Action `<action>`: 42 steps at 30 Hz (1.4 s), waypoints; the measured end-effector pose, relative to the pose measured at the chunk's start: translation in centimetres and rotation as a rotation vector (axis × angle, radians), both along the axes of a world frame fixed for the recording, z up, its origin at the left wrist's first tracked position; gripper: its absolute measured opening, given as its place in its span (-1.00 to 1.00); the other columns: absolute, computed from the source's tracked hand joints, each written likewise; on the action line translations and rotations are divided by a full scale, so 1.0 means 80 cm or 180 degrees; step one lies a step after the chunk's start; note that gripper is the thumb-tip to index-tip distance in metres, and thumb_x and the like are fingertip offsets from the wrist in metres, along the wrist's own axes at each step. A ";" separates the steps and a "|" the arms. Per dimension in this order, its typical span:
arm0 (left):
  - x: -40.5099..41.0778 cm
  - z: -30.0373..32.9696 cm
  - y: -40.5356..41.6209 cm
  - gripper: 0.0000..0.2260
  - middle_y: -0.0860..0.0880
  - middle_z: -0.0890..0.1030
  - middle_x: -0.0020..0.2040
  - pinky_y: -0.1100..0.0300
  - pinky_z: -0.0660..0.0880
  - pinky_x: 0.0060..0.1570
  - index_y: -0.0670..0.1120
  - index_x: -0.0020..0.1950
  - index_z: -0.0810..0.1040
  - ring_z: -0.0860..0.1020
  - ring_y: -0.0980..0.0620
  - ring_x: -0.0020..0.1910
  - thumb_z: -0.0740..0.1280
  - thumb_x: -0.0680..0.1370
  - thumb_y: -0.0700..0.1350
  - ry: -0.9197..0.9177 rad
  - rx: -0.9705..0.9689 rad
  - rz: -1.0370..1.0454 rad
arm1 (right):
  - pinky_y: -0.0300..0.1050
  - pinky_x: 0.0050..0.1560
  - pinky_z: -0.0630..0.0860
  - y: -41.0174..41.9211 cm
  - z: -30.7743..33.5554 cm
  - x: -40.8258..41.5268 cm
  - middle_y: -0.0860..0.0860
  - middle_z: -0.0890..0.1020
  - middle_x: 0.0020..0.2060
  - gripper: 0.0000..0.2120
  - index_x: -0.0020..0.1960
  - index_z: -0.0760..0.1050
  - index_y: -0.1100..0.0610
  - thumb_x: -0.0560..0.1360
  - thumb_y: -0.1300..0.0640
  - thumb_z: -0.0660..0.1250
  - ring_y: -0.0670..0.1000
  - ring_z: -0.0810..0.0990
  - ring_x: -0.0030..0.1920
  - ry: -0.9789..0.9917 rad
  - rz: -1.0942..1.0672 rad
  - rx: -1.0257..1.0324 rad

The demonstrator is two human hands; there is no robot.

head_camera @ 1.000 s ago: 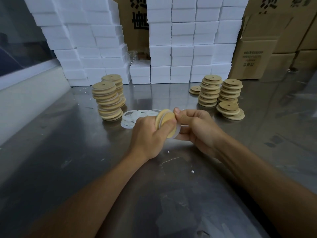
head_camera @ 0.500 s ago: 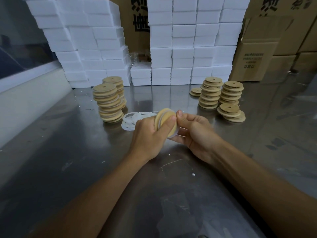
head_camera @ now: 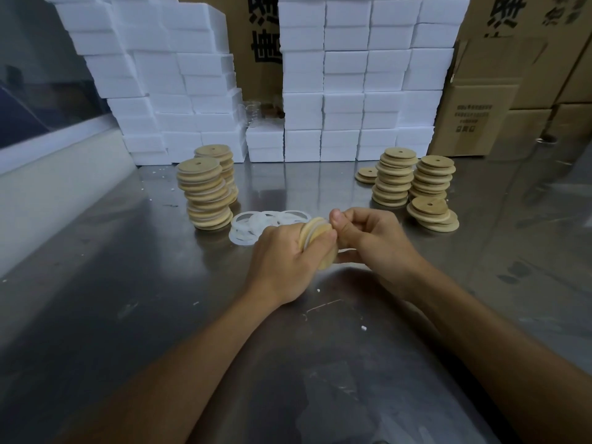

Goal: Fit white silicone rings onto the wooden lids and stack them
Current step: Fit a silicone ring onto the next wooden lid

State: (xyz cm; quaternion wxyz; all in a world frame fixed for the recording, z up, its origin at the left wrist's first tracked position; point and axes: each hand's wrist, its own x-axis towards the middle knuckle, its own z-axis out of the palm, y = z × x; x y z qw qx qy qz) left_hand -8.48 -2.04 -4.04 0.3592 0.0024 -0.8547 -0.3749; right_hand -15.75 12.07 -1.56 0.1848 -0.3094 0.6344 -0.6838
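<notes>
**Ring worked further round the lid; right hand closes in**

Right hand (head_camera: 374, 241): a second ago its thumb sat clear of the left thumb, fingers spread along the ring's lower loop. Now curled tighter, thumb tip pressed against the lid's top edge, touching the left hand (head_camera: 282, 261).

White silicone ring (head_camera: 347, 250): less slack showing. The loop that hung below the wooden lid (head_camera: 315, 238) is now a short strip by the right fingers.

Lid: tilted a little more edge-on to the camera.
</notes>
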 end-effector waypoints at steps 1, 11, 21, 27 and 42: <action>0.000 0.000 0.000 -0.49 -0.14 0.59 -0.38 -0.13 0.50 -0.24 -0.22 -0.29 0.59 0.56 -0.14 -0.33 0.21 0.49 0.22 0.0040 0.0038 0.0026 | -0.10 -0.20 0.65 -0.001 -0.001 0.000 0.07 0.67 -0.35 -0.75 -0.18 0.55 0.26 0.51 0.06 0.34 0.00 0.67 -0.27 -0.0153 0.0015 -0.0055; -0.005 0.005 -0.006 -0.40 -0.19 0.48 -0.43 -0.04 0.42 -0.34 -0.35 -0.30 0.50 0.40 0.06 -0.40 0.27 0.44 0.25 0.0448 0.1101 0.0252 | -0.17 -0.08 0.65 -0.017 -0.010 0.017 0.20 0.71 -0.18 -0.91 -0.09 0.60 0.30 0.51 0.25 0.38 0.02 0.71 -0.14 -0.1285 0.0197 -0.0420; -0.002 -0.001 -0.004 -0.71 -0.09 0.62 -0.33 0.16 0.48 -0.45 -0.10 -0.17 0.65 0.58 0.00 -0.36 0.40 0.42 0.13 -0.0261 0.0939 -0.0273 | -0.18 -0.22 0.53 0.001 0.000 0.004 -0.02 0.63 -0.28 -0.89 -0.13 0.56 0.16 0.54 0.32 0.35 -0.09 0.58 -0.25 0.1740 -0.0692 0.0429; 0.000 0.004 0.001 -0.53 -0.17 0.63 -0.32 0.00 0.53 -0.28 -0.21 -0.20 0.64 0.60 -0.08 -0.31 0.32 0.44 0.22 -0.0006 0.0879 -0.0152 | -0.14 -0.20 0.60 -0.001 0.002 0.003 0.03 0.63 -0.28 -0.88 -0.08 0.53 0.19 0.61 0.21 0.28 -0.05 0.60 -0.26 0.0707 -0.0203 0.0208; -0.004 0.005 -0.008 -0.74 0.07 0.58 -0.13 0.34 0.44 -0.14 -0.04 0.04 0.57 0.53 0.15 -0.13 0.15 0.62 0.06 0.0455 0.0576 0.0588 | -0.21 -0.27 0.60 -0.022 -0.006 0.022 0.00 0.65 -0.36 -0.91 -0.18 0.59 0.15 0.51 0.23 0.43 -0.09 0.60 -0.32 -0.0200 -0.0675 -0.0228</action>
